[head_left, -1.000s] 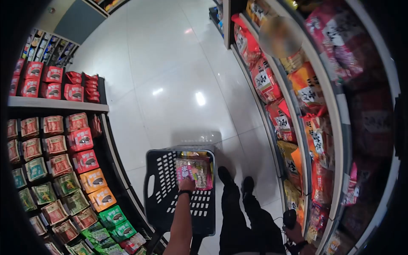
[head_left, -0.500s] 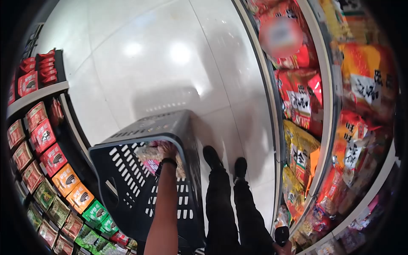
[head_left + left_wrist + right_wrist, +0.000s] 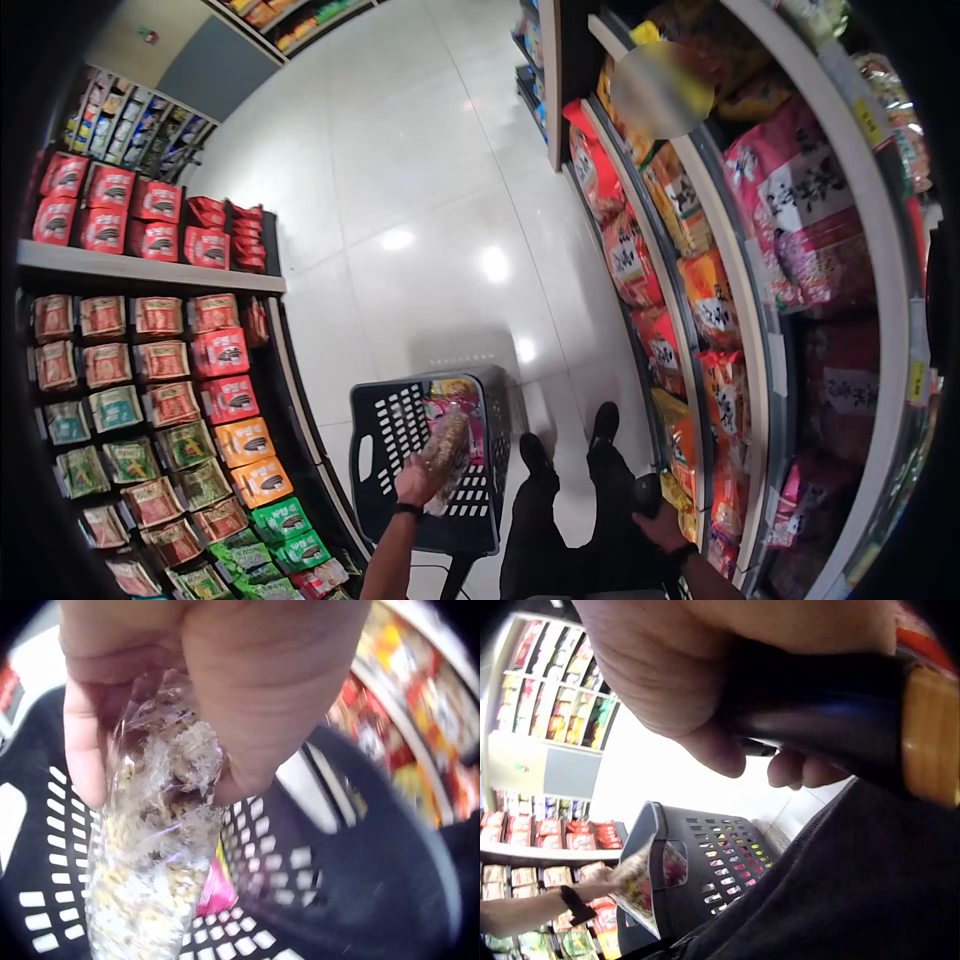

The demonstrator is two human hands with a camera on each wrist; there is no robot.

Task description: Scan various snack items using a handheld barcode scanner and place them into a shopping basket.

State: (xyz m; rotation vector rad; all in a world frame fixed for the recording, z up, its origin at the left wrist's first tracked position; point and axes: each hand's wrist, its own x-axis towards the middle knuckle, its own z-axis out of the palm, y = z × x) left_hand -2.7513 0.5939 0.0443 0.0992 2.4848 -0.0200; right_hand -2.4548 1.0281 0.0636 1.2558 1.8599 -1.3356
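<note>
My left hand (image 3: pixel 415 482) pinches the gathered end of a clear plastic snack bag (image 3: pixel 447 448) with pale, lumpy contents. The bag is tilted over the open mouth of a dark shopping basket (image 3: pixel 385 525); in the left wrist view the fingers (image 3: pixel 84 750) and thumb lie on either side of its crinkled top. Inside the basket, partly covered by this bag, lie a pink package (image 3: pixel 474 428) and a yellow one (image 3: pixel 455 387). My right hand (image 3: pixel 662 527) grips a black, rounded cylindrical object (image 3: pixel 817 712) with a tan band, beside my right leg.
Shelves of red, orange and green packets (image 3: pixel 232 400) rise along the left. On the right, curving shelves hold large snack bags (image 3: pixel 715 305). Pale tiled floor (image 3: pixel 420 200) runs ahead between them. My legs (image 3: pixel 540 520) are just right of the basket.
My left hand went deeper into the basket onto a bag, and now holds a bag raised and tilted nearer the basket's front. The head view dipped, then lifted again. The right hand keeps its black object.
</note>
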